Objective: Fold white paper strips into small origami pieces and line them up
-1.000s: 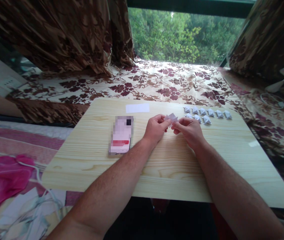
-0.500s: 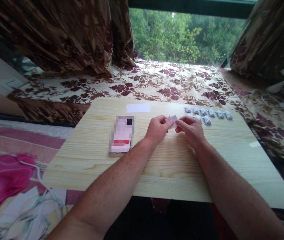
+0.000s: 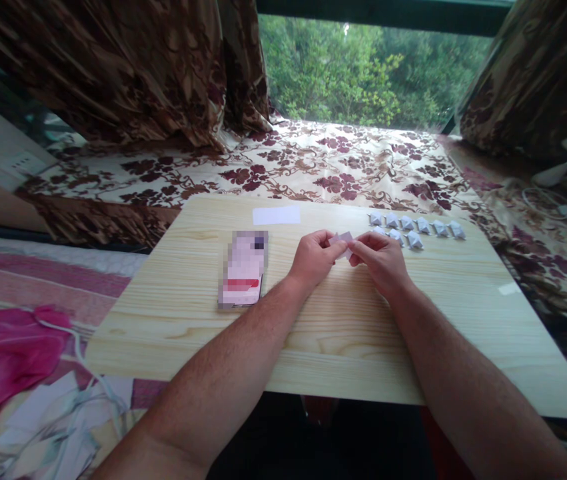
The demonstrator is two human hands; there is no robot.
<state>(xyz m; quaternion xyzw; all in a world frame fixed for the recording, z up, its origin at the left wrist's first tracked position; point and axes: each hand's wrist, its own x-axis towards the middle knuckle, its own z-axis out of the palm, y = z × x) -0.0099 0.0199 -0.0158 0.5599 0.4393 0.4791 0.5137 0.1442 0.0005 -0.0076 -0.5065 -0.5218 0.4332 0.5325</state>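
Note:
A small piece of white folded paper (image 3: 342,244) is pinched between both hands above the middle of the wooden table (image 3: 343,360). My left hand (image 3: 313,257) is closed on its left side, and my right hand (image 3: 379,259) grips its right side. Fingers cover part of the paper, so its exact folds are hard to make out. Just beyond my right hand stand several small folded paper shapes (image 3: 414,241) in two rows, pointed on top. A flat white paper strip (image 3: 276,215) lies near the table's far edge.
A blurred-out phone (image 3: 243,270) lies left of my left forearm. Beside the table on the left are a pink cloth (image 3: 8,360), a white cable (image 3: 77,347) and loose papers (image 3: 48,413). A floral-covered ledge (image 3: 333,160) runs behind the table below the window.
The paper's upper part sits slightly differently between my fingers, its raised flap now lower. Both hands stay in nearly the same place.

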